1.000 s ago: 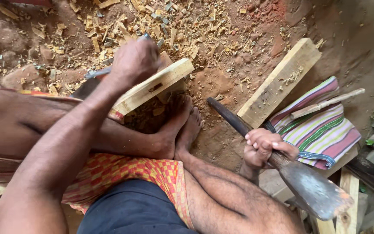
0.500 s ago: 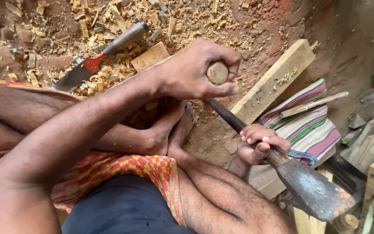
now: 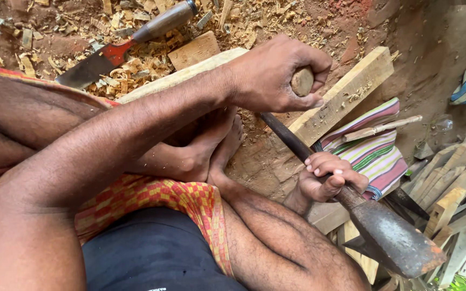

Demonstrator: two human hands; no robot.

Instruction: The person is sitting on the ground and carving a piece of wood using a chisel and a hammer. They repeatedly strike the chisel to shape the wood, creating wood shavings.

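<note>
Head view: at ten o'clock a chisel (image 3: 130, 40) lies in wood chips. Left hand (image 3: 276, 73) wraps the adze (image 3: 351, 199) handle's round end. Right hand (image 3: 327, 180) squeezes it lower, near the blade at four o'clock. It looks heavy and stiff.

The reddish earth floor (image 3: 427, 70) is strewn with wood shavings (image 3: 136, 59) at the far left. A chisel (image 3: 125, 46) and a small wood block (image 3: 194, 50) are laid among them. A long timber plank (image 3: 346, 97) is set right of centre, a striped cloth (image 3: 376, 148) beside it, and wooden offcuts (image 3: 459, 188) are stacked at the near right.
</note>
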